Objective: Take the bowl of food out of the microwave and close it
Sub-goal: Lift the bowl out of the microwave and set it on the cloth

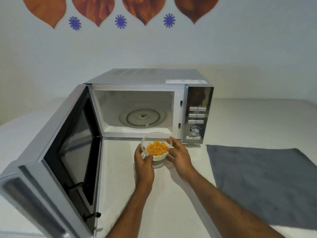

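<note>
A clear glass bowl (155,139) with orange food pieces (157,148) is held just in front of the silver microwave (145,76), slightly above the white counter. My left hand (143,162) grips its left side and my right hand (179,155) grips its right side. The microwave door (56,148) stands wide open to the left. Inside the cavity only the glass turntable (142,117) shows.
A grey cloth mat (265,182) lies on the white counter (248,117) to the right. The microwave's control panel (197,117) with buttons and a knob is on its right side. A white wall with leaf decorations is behind.
</note>
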`<state>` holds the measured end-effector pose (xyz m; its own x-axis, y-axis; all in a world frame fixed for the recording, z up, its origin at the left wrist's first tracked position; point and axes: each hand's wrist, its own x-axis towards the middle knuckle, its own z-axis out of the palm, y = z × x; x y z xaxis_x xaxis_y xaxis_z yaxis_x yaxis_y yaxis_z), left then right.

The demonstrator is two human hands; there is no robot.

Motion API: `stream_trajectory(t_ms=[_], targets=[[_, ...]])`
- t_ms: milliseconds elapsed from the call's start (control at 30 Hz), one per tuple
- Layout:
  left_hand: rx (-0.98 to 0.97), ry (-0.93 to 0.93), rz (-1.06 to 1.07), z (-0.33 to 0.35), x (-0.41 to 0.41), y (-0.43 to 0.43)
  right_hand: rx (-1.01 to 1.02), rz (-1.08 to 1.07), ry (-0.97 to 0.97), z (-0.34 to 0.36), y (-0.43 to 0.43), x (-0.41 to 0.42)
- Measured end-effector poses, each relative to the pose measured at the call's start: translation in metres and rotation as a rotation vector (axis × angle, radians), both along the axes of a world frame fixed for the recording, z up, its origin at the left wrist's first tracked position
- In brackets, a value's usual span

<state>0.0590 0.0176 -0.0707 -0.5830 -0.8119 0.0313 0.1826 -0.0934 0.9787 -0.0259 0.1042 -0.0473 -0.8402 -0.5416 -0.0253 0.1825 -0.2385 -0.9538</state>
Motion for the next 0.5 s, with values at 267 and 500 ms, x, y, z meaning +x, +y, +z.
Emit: stream_trajectory(t_ms=[267, 500], targets=[[0.019, -0.074, -0.216, 0.002, 0.005, 0.042, -0.04, -0.148, -0.051, -0.016, 0.06, 0.021], [0.013, -0.065, -0.435, 0.003, -0.026, 0.105, -0.007, -0.327, 0.018, -0.016, 0.138, 0.011]])
